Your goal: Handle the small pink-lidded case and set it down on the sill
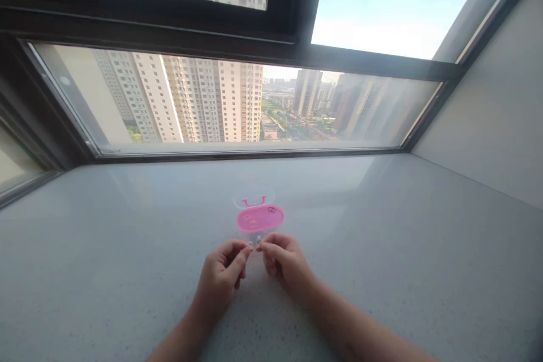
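A pink case (260, 218) sits on the grey worktop (106, 271), its clear lid tipped up behind it. Just in front of the case the left hand (223, 272) and right hand (283, 263) meet with fingers curled. Both pinch a tiny pale piece (254, 244), perhaps a ring, which is too small to tell.

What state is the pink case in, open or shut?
Open, apparently: the pink case shows its inside, and its clear lid stands raised behind it, pink clasp on top.
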Tool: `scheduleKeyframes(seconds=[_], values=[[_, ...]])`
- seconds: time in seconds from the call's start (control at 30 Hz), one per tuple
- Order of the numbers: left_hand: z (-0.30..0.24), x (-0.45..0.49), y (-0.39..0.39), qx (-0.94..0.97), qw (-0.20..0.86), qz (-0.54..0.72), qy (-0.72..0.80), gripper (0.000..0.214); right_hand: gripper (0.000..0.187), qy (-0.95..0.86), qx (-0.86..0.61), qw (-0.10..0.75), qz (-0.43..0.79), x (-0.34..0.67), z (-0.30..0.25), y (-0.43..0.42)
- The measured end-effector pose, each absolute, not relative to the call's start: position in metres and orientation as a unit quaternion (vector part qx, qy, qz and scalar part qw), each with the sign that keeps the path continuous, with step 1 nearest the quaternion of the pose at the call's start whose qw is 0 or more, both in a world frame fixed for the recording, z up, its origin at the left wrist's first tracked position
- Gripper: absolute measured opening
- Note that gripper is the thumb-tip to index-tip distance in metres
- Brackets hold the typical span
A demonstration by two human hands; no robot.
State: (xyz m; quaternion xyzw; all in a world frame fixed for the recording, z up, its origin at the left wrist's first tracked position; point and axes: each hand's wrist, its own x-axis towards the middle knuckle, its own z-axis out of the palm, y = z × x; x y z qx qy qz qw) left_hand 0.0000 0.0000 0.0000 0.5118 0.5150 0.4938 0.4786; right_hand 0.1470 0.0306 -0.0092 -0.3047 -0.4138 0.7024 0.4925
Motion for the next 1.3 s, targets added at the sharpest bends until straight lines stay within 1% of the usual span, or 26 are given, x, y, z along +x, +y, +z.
scheduleKeyframes(seconds=[0.23,1.3], values=[[0.0001,-0.0003,0.0005,0.512,0.480,0.496,0.512,0.025,0.014,-0.418,-0.302,0.493,0.700,0.1471,-0.0109,0.0318],[-0.0018,-0.0015,-0.0009,0.519,0.479,0.495,0.507,0.025,0.014,-0.443,-0.310,0.489,0.684,0.1462,-0.0114,0.0308]])
